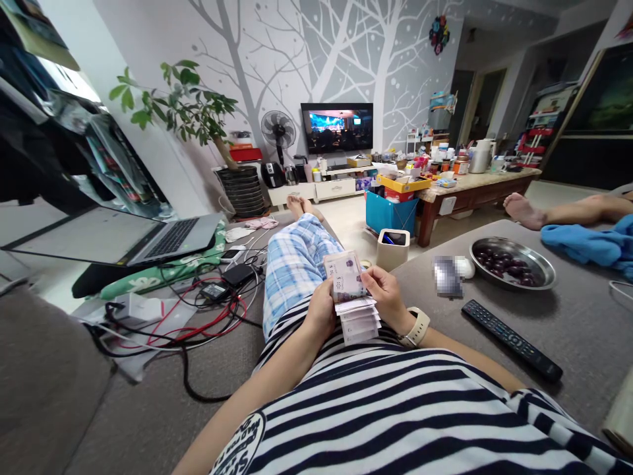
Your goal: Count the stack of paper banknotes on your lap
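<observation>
Over my lap I hold a bundle of banknotes [346,276], its top note printed with fives. My left hand [320,310] is closed around the left edge of the bundle. On the other side, my right hand [386,297] pinches the right edge between thumb and fingers; a watch [416,328] is on that wrist. Below the upright notes, several more notes [359,323] hang fanned in overlapping layers against my striped shirt [376,396]. Fingers behind the notes are hidden. Plaid trousers [291,257] cover my outstretched legs.
On the sofa to the right lie a remote control [512,340], a metal bowl [544,280] of dark round fruit and a white mouse [465,267]. Tangled cables [217,310] and a laptop [168,237] are at left. Another person's bare foot [524,210] rests at far right.
</observation>
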`<control>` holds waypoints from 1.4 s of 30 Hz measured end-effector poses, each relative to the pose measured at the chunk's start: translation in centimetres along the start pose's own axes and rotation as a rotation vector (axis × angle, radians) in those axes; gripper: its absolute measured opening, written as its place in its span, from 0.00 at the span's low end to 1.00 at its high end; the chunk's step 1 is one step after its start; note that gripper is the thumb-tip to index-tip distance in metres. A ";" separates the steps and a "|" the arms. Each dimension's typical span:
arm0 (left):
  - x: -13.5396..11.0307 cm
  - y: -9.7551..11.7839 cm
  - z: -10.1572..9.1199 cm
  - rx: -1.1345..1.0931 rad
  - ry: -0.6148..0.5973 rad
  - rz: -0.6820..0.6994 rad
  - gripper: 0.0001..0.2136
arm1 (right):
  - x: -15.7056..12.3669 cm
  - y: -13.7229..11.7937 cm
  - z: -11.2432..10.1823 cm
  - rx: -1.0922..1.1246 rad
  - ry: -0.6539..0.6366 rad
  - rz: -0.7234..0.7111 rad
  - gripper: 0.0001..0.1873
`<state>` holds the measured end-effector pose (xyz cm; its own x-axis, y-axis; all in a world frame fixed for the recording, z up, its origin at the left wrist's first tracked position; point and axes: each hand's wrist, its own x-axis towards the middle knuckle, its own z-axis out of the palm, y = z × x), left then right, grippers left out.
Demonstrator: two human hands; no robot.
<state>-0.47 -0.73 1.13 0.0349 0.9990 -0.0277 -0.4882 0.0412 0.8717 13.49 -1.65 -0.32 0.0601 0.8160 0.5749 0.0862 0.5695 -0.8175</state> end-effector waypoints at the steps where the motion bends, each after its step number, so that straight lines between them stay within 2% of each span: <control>1: -0.1 0.1 0.0 0.004 -0.006 0.010 0.05 | 0.0 0.0 0.0 -0.004 0.000 0.001 0.21; 13: 0.8 -0.7 -0.4 -0.024 0.006 -0.023 0.08 | -0.1 0.0 0.0 0.009 0.003 0.011 0.23; 20: 0.6 -0.8 -0.4 -0.070 0.017 -0.072 0.10 | 0.0 0.5 -0.1 0.035 -0.012 0.029 0.29; 25: 0.2 -0.5 -0.3 -0.040 -0.019 -0.052 0.10 | 0.3 1.4 -0.1 -0.034 0.089 0.107 0.24; 29: 0.0 -0.3 -0.1 -0.055 -0.012 -0.075 0.11 | 0.4 2.0 -0.1 -0.095 0.074 0.111 0.22; 34: 0.4 -0.6 0.0 -0.131 0.043 -0.098 0.08 | 0.2 1.8 0.0 -0.112 0.073 0.093 0.20; 42: 0.7 -1.0 -0.3 -0.110 0.029 -0.041 0.07 | 0.0 1.1 -0.1 -0.056 0.044 0.036 0.17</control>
<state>-0.27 -0.08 0.08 0.0324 0.9964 -0.0780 -0.5794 0.0823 0.8109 13.66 -1.04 -1.18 0.1081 0.8300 0.5472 0.1385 0.5324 -0.8351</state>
